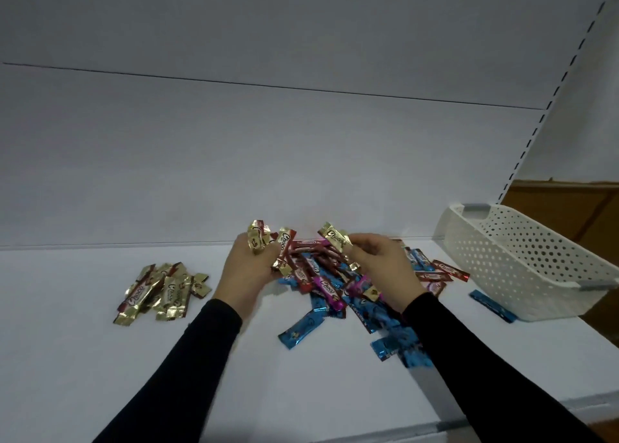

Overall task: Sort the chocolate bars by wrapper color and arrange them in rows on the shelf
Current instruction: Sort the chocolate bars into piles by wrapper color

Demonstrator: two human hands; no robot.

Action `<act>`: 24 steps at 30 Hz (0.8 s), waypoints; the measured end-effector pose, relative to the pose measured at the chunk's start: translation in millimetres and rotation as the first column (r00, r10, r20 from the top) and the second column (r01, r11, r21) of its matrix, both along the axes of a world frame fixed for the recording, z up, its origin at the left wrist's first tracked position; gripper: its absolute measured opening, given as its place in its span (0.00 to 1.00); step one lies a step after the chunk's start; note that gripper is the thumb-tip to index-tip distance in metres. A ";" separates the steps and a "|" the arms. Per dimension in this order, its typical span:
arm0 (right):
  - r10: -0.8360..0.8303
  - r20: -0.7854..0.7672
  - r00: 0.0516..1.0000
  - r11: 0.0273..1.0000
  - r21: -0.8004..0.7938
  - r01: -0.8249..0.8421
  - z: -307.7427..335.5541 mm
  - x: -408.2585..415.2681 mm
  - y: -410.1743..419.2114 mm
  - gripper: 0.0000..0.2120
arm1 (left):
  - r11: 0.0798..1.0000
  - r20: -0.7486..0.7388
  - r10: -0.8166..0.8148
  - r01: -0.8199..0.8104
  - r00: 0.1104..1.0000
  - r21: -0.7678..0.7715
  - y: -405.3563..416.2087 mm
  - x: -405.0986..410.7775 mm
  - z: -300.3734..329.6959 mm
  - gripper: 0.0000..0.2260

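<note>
My left hand (246, 268) grips several gold bars (268, 243) above the mixed pile (338, 292) of blue, red and pink bars on the white shelf (100, 359). My right hand (382, 262) pinches one gold bar (335, 236) over that pile. Left of the pile lies a sorted gold heap (160, 290); right of it stands a white perforated basket (522, 262), a lone blue bar (492, 306) beside it.

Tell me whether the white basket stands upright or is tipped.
Tipped. The white basket leans on the shelf, its open mouth tilted up and leftward; inside is hidden.
</note>
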State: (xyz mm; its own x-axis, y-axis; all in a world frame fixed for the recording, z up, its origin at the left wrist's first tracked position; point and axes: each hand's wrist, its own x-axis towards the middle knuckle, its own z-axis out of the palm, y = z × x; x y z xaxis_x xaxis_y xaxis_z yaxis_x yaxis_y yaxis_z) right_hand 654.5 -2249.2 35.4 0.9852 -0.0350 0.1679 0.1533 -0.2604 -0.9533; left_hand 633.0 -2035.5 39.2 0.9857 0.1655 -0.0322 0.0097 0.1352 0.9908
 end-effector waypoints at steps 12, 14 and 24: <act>0.234 -0.113 0.966 0.966 -0.084 -0.244 -31.5 0.1 208.6 0.10 | 0.649 0.112 0.256 -0.257 0.960 0.716 164.5 -38.2 -19.7 0.17; 0.247 -0.066 0.967 0.931 -0.261 -0.255 -32.0 -3.0 222.4 0.13 | 0.587 0.095 0.206 -0.200 0.974 0.784 170.8 -35.5 -28.7 0.15; 0.378 0.081 0.922 0.691 -0.688 -0.222 -59.9 -7.1 228.1 0.13 | 0.560 -0.027 0.116 -0.042 0.993 0.828 180.4 -44.8 -46.6 0.30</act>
State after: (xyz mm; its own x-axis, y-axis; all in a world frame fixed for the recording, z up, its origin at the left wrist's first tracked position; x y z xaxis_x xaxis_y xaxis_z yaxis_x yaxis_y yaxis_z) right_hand 647.5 -2021.1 -24.5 0.8634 0.4514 0.2253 0.5005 -0.7098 -0.4957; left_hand 588.2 -1855.1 -7.4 0.9681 0.2333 0.0919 0.1141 -0.7363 0.6670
